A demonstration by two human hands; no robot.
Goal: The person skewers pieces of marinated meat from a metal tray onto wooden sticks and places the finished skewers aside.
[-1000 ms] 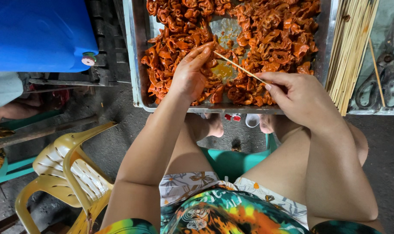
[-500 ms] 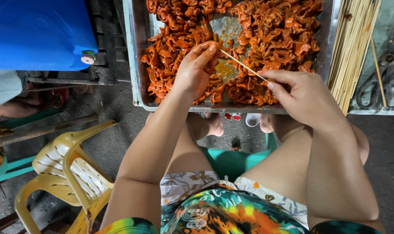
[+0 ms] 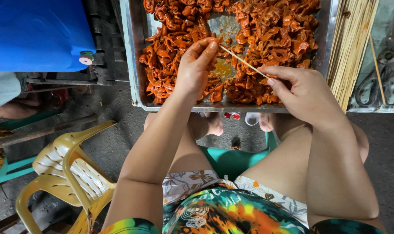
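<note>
Skewer [image 3: 244, 63] tip now nearer left hand [image 3: 197, 69]

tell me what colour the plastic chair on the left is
Yellow. The plastic chair shows in the head view, low on the left, beside the person's left arm.

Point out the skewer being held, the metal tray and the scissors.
skewer [image 3: 244, 63], head view, middle of the bare stick between the hands.
metal tray [image 3: 132, 65], head view, its left rim.
scissors [image 3: 381, 82], head view, where the handles meet, right of the tray.
</note>
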